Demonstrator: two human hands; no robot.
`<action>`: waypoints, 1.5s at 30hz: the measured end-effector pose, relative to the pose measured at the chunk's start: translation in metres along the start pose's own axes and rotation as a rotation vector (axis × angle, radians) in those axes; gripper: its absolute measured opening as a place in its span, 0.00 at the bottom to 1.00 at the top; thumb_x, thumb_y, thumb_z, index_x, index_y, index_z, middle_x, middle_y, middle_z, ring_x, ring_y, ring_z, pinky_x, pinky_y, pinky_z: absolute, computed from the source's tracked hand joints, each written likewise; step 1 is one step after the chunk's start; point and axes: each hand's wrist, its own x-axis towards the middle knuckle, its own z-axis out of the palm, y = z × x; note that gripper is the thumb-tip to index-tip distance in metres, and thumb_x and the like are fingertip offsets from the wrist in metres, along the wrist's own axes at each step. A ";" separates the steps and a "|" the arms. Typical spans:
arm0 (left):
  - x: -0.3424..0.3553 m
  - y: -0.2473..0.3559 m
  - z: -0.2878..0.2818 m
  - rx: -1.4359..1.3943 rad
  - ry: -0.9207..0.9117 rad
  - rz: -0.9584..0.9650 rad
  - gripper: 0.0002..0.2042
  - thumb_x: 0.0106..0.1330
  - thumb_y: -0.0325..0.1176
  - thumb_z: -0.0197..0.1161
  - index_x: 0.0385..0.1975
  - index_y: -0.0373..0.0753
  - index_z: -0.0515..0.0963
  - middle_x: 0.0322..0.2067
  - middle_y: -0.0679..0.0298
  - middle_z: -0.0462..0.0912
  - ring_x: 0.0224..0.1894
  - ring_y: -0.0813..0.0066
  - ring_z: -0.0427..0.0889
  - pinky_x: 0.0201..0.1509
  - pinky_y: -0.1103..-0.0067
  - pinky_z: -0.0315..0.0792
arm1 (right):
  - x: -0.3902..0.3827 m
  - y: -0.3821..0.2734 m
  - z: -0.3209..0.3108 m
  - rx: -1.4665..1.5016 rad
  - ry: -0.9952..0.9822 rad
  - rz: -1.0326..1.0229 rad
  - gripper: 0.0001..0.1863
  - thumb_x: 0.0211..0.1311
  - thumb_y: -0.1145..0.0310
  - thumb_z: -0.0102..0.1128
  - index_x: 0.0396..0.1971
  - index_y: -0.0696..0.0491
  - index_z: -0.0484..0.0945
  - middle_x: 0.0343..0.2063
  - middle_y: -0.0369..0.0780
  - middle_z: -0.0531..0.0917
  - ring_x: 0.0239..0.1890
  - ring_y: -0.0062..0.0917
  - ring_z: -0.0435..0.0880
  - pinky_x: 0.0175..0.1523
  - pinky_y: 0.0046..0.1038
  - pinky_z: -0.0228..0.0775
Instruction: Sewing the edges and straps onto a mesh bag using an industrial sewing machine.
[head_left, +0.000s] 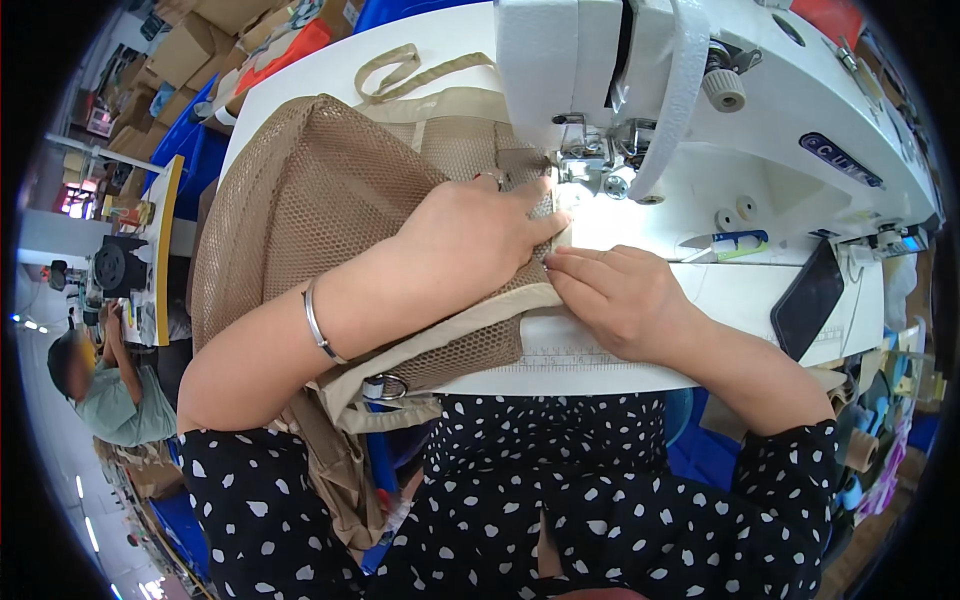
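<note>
A tan mesh bag point(330, 180) with beige fabric edging lies bunched across the white sewing table point(600, 378). Its right edge runs up to the needle area of a white sewing machine point(560, 60). My left hand point(470, 230) rests palm down on the mesh, index and middle fingers stretched apart close to the presser foot. Just nearer to me, my right hand point(630, 300) has its fingers closed on the bag's beige edge. A metal D-ring point(390, 386) hangs on the bag's near edging, and a loose strap point(400, 75) curls at the far side.
Right of the machine bed lie a dark phone point(808, 298), small thread snips point(700, 252) and two white bobbins point(735, 213). A printed ruler strip point(570, 357) follows the near table edge. Cardboard boxes point(185, 50) pile up far left, where another person point(120, 385) sits working.
</note>
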 end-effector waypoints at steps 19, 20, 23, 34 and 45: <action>-0.041 0.059 -0.053 -0.262 0.152 -0.172 0.25 0.59 0.27 0.67 0.60 0.39 0.79 0.56 0.54 0.81 0.64 0.50 0.74 0.65 0.64 0.73 | 0.005 0.018 0.008 0.047 0.029 0.260 0.20 0.59 0.67 0.67 0.51 0.57 0.83 0.50 0.40 0.85 0.53 0.33 0.84 0.59 0.35 0.71; -0.051 0.073 -0.054 -0.262 0.151 -0.172 0.25 0.59 0.27 0.67 0.60 0.39 0.79 0.56 0.54 0.81 0.64 0.50 0.74 0.65 0.64 0.73 | 0.005 0.018 0.008 0.008 0.023 0.251 0.20 0.59 0.66 0.67 0.51 0.57 0.82 0.51 0.42 0.84 0.54 0.34 0.83 0.60 0.36 0.70; -0.075 0.095 -0.045 -0.234 0.176 -0.334 0.28 0.56 0.25 0.68 0.61 0.37 0.78 0.53 0.54 0.82 0.62 0.51 0.75 0.66 0.63 0.72 | 0.007 0.014 0.007 -0.048 0.011 0.220 0.19 0.59 0.65 0.67 0.48 0.58 0.81 0.51 0.44 0.84 0.55 0.35 0.83 0.61 0.37 0.70; -0.065 0.098 -0.012 -0.107 0.175 -0.120 0.18 0.56 0.32 0.69 0.47 0.37 0.80 0.46 0.58 0.80 0.51 0.60 0.80 0.62 0.68 0.75 | 0.005 0.009 -0.004 -0.081 -0.031 -0.082 0.11 0.58 0.68 0.58 0.39 0.57 0.75 0.46 0.48 0.84 0.53 0.39 0.84 0.59 0.36 0.75; -0.048 0.075 -0.017 0.086 -0.048 -0.220 0.32 0.60 0.27 0.59 0.70 0.35 0.68 0.62 0.54 0.77 0.67 0.53 0.72 0.56 0.69 0.78 | 0.003 0.010 -0.014 -0.016 -0.147 -0.022 0.10 0.57 0.70 0.59 0.37 0.58 0.75 0.47 0.51 0.85 0.56 0.41 0.84 0.58 0.37 0.76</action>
